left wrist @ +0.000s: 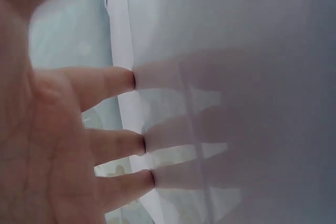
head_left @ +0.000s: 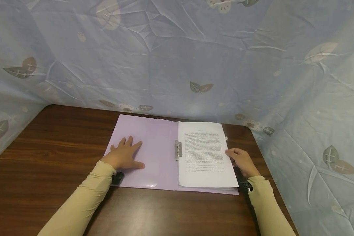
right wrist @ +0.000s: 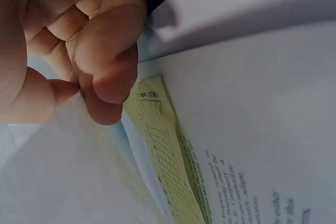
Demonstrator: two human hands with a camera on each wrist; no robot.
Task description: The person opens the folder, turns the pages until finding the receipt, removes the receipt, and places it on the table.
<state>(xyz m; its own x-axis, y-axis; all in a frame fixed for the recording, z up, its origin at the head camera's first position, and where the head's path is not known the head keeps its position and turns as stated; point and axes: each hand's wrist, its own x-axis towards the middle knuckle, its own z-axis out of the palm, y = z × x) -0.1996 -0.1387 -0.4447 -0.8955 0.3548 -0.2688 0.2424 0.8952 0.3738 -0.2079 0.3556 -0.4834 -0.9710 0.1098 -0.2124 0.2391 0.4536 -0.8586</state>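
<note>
A light purple folder lies spread on the table, with a metal clip near its fold. On its right half is a stack of printed sheets. My left hand rests on the left cover, fingers spread and fingertips touching the smooth surface. At the stack's right edge, my right hand pinches the top sheet between thumb and fingers. The right wrist view shows that sheet lifted, with a yellow printed slip and another printed page under it.
The dark brown wooden table extends to both sides and in front of the folder. A patterned pale blue cloth hangs behind the table and along its sides. A small white tab sticks out from the stack's right edge.
</note>
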